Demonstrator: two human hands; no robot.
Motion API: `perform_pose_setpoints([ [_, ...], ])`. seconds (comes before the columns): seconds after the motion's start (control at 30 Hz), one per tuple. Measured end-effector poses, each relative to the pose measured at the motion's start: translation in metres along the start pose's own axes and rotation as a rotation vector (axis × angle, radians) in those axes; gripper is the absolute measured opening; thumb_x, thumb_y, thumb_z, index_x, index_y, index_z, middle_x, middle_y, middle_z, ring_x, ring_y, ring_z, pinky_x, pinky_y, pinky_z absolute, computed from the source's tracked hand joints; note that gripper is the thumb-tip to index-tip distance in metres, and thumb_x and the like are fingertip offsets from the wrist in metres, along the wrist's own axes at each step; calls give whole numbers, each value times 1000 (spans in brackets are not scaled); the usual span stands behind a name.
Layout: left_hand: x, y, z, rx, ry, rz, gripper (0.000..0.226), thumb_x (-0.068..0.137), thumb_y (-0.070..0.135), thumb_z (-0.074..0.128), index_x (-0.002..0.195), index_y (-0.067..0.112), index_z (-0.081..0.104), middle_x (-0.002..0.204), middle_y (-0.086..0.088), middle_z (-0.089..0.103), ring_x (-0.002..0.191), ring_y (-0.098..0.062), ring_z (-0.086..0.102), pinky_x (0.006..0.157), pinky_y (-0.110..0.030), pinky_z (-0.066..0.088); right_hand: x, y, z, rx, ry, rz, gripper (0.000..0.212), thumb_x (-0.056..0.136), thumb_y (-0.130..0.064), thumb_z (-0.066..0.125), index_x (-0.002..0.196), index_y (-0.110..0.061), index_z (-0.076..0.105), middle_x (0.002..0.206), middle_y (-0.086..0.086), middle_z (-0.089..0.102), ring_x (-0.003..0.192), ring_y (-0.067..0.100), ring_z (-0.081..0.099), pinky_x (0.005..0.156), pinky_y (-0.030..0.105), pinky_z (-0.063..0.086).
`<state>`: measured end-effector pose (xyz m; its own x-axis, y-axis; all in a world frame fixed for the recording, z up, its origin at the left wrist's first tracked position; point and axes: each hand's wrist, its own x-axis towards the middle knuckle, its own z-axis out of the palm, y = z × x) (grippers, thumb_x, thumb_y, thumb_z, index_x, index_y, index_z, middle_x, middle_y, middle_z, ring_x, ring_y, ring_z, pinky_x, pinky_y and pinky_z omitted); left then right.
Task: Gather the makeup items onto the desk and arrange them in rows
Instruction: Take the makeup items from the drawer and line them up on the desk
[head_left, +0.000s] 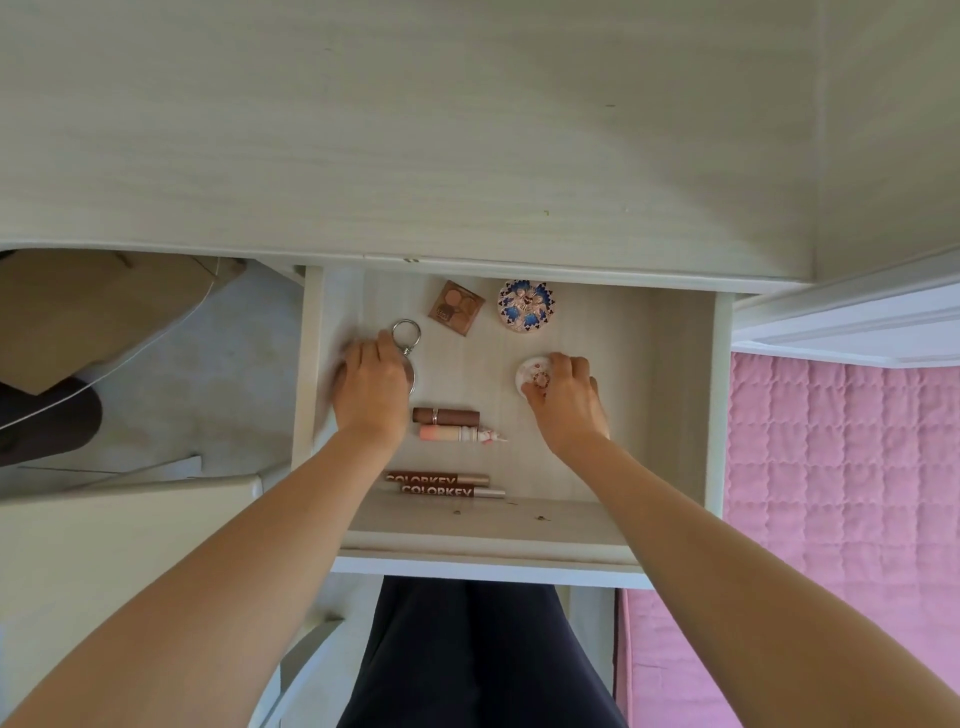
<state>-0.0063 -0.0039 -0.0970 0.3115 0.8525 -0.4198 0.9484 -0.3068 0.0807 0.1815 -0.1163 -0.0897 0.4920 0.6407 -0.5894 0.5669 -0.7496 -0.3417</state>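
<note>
While the person leans over the open drawer (641, 415) under the pale counter (415, 130), both hands are inside it. I count eight makeup items, all in the drawer and none on the counter. At the back lie one brown eyeshadow palette (456, 307) and one round blue patterned compact (525, 304), near each other but apart. The left hand (371, 387) covers one round mirror (411, 375) with a key ring, its fingers curled over the disc. The right hand (563, 395) grips one small white round case (529, 375), fingers bent around its edge. Between the two forearms lie one brown lipstick (445, 415) and one pink tube (452, 433), side by side and touching. Nearer the drawer front are two COLORKEY tubes (436, 477), also touching. One pink quilted bed cover (831, 467) is at the right.
</note>
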Motion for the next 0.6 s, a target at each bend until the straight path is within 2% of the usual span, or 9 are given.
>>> perform_pose_setpoints([
  [0.13, 1, 1, 2, 21, -9, 10, 49, 90, 11, 60, 135, 3, 42, 125, -17, 51, 121, -35, 44, 95, -39, 39, -4, -2, 3, 54, 29, -16, 51, 92, -32, 57, 132, -8, 36, 132, 13, 41, 118, 31, 45, 86, 41, 47],
  [0.23, -1, 1, 3, -48, -17, 8, 40, 89, 11, 61, 126, 0, 50, 121, -19, 50, 114, -37, 47, 95, -38, 39, -8, -2, 5, 92, 34, -47, 51, 90, -28, 62, 129, -8, 35, 130, 13, 44, 117, 30, 46, 86, 39, 46],
  [0.33, -1, 1, 3, -130, -47, 4, 39, 88, 7, 61, 124, -3, 50, 121, -21, 46, 103, -38, 54, 89, -37, 43, -10, -3, 7, 129, 31, -74, 51, 89, -23, 63, 128, -8, 35, 130, 13, 45, 115, 31, 47, 89, 38, 45],
  [0.43, -2, 1, 3, -237, -48, -25, 47, 81, 5, 68, 123, -3, 48, 122, -22, 43, 103, -40, 54, 91, -41, 44, -13, -4, 10, 173, 26, -80, 51, 88, -17, 64, 129, -8, 35, 131, 14, 41, 114, 32, 47, 91, 38, 45],
  [0.6, -4, 1, -1, -323, -12, -68, 62, 73, 12, 78, 128, 3, 49, 123, -21, 43, 114, -39, 41, 95, -42, 40, -21, -6, 15, 182, 2, -87, 53, 86, -10, 65, 130, -12, 35, 128, 14, 35, 106, 33, 51, 89, 36, 48],
])
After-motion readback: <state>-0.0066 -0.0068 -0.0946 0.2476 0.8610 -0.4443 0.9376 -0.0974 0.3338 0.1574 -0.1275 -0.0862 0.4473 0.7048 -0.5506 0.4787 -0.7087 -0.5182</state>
